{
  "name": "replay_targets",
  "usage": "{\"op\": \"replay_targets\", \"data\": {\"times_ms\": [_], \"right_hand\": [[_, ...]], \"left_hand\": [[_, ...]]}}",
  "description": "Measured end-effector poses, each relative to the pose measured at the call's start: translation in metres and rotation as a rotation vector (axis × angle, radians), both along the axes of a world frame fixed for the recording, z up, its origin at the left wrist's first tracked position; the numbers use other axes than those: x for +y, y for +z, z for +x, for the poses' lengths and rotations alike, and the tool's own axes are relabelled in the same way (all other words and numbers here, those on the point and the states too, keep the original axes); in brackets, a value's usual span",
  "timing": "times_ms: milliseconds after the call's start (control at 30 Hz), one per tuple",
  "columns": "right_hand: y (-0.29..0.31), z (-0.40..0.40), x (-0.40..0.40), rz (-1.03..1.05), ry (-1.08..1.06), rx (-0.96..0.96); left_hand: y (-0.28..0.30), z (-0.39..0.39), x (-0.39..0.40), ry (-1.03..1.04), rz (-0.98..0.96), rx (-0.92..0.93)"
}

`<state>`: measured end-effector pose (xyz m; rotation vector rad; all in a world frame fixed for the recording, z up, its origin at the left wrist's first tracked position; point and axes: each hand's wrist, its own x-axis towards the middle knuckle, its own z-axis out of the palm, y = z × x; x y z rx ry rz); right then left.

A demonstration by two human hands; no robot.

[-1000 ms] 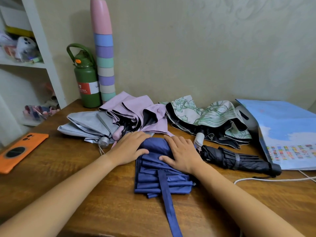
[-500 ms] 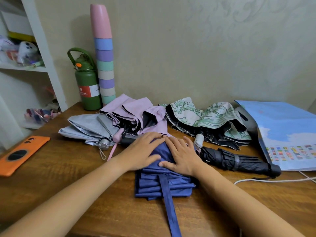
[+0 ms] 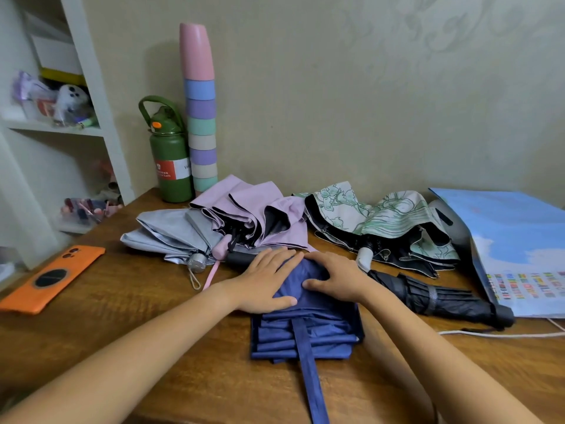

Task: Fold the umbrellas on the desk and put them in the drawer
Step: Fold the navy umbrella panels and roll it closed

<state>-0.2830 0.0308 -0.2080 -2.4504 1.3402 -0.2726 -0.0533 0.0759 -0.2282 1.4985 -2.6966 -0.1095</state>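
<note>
1. Shelf unit [image 3: 91, 96], one, white, standing off the bench's left edge; small items on its shelves are too blurred to name.
2. Phone [image 3: 52, 278], one, in an orange case, lying flat near the left edge of the bench [image 3: 128, 304].
3. Green bottle [image 3: 169, 157], one, upright at the back left corner, just beside one stack of pastel cups [image 3: 200, 117] against the wall.
4. Umbrellas, five counted. Left to right along the back half of the bench: grey umbrella [image 3: 171, 232], collapsed but loose; pink umbrella [image 3: 253, 209], loose, overlapping the grey one's right side; green-patterned umbrella [image 3: 376, 218], loose, black underside showing.
5. Blue umbrella [image 3: 305, 328], at the bench's middle toward the front edge, its panels laid in flat pleats, its strap [image 3: 310, 377] trailing to the front edge; its black handle [image 3: 240, 257] points to the left.
6. Left hand [image 3: 266, 281], fingers straight and spread apart, pressing flat on the blue umbrella's far left part.
7. Right hand [image 3: 337, 278], fingers slightly bent and spread, pressing on the blue umbrella's far right part; nothing is gripped.
8. Black umbrella [image 3: 443, 296], rolled tight and strapped, lying right of the blue one, close to the right forearm.
9. Blue bag [image 3: 513, 237], one, at the right edge; one white cable [image 3: 501, 334] runs along the bench in front of it.
</note>
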Motion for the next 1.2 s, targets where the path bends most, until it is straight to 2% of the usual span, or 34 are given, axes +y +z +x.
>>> {"op": "replay_targets", "data": {"times_ms": [167, 500, 667, 733, 833, 933, 1033, 1200], "right_hand": [[0.005, 0.008, -0.009, 0.051, -0.033, 0.156], [0.017, 0.016, -0.011, 0.124, -0.013, 0.189], [0.013, 0.012, -0.008, 0.119, 0.002, 0.167], [0.011, 0.012, -0.007, 0.091, 0.017, 0.178], [0.012, 0.011, -0.007, 0.092, 0.032, 0.180], [0.013, 0.010, -0.008, 0.111, 0.036, 0.175], [0.011, 0.010, -0.008, 0.101, 0.038, 0.177], [0.010, 0.010, -0.008, 0.077, 0.045, 0.180]], "left_hand": [[-0.008, 0.001, 0.004, -0.007, -0.067, 0.036], [0.007, 0.003, 0.006, 0.007, -0.062, 0.181], [0.015, -0.003, 0.027, -0.179, -0.222, 0.423], [0.019, -0.006, 0.043, -0.273, -0.144, 0.436], [0.017, -0.008, 0.061, -0.344, 0.048, 0.353], [0.012, -0.007, 0.062, -0.300, 0.081, 0.332], [0.007, -0.007, 0.054, -0.243, -0.018, 0.359], [0.012, -0.010, 0.049, -0.116, -0.008, 0.491]]}}
